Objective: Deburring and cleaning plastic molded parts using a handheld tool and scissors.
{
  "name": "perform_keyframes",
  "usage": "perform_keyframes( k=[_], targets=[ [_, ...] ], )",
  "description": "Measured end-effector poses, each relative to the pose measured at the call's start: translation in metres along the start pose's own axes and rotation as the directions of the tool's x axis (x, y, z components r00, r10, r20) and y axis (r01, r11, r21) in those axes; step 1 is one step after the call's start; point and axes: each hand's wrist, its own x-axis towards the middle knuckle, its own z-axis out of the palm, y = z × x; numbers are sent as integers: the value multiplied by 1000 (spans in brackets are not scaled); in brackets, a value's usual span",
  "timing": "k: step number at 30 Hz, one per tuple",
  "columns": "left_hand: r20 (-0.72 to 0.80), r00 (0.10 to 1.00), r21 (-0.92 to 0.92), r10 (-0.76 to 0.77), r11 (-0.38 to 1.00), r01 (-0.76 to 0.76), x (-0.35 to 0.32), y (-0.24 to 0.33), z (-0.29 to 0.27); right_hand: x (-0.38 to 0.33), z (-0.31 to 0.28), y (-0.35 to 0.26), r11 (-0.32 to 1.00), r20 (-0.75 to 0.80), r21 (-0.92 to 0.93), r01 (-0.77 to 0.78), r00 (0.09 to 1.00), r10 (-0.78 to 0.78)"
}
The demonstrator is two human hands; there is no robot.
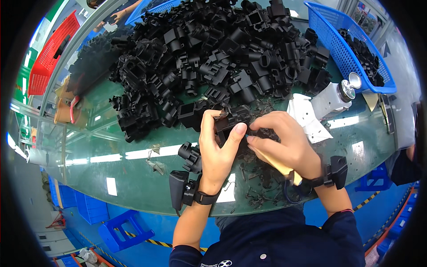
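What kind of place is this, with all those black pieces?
Probably a factory workbench. A big heap of black plastic parts covers the glass table, blue basket holds more, and both hands work on one part.

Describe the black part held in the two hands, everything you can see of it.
The black part looks like matt moulded plastic, blocky, with an open rectangular frame facing up. It is held just above the green glass-topped table, in front of the big pile of similar black parts. The left hand grips it from below and the side, thumb pressed on its right edge. The right hand touches its right side while holding a wooden-handled tool. Much of the part is hidden by fingers.
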Motion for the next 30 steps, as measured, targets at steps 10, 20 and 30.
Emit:
perform_keyframes(
  k=[10,20,30],
  targets=[
    [76,987,-104,-143,983,151,1,2,-5,-6,6,2,934,-6,-258,245,967,-256],
    [149,958,-201,-244,942,271,-1,3,-4,-5,9,6,321,-99,913,-252,626,774],
    [114,964,-228,-242,938,262,0,4,-4,-4,-5,9,763,-112,579,-288,898,425]
  ],
)
